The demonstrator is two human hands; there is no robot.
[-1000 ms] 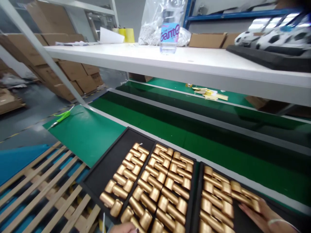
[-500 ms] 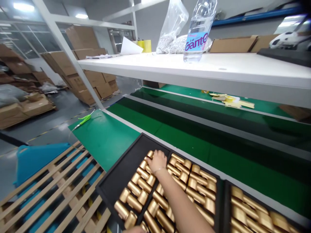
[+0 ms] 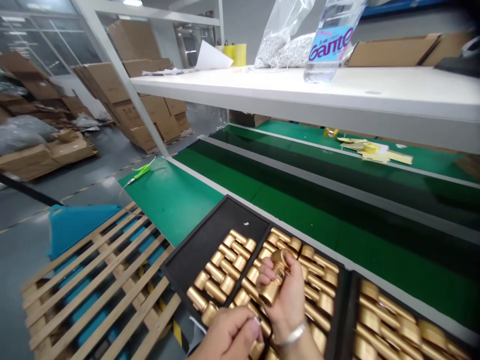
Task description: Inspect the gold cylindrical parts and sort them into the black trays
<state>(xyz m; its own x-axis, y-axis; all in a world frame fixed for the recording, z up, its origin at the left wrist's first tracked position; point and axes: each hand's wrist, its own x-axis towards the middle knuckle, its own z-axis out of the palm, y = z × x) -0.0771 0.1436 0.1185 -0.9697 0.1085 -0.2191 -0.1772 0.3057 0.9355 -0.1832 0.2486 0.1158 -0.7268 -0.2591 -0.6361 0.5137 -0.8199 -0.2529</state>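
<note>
Fingers of my right hand are wrapped round a gold T-shaped metal fitting, raised above the black tray. Just left of it, my left hand is closed in a pinch at the bottom of the view, with a small pale bit at the fingertips that is too small to name. Rows of similar gold fittings lie in the tray below both hands. A small white scrap lies on the tray's dark floor.
A second black tray of gold fittings stands at the right. Behind runs a green belt, under a white shelf with a bottle. At left are a green air gun and a wooden pallet.
My right hand has drawn back from the tray's far rows and now holds a fitting, palm up. My left hand has come further into view beside it. The view has shifted slightly.
</note>
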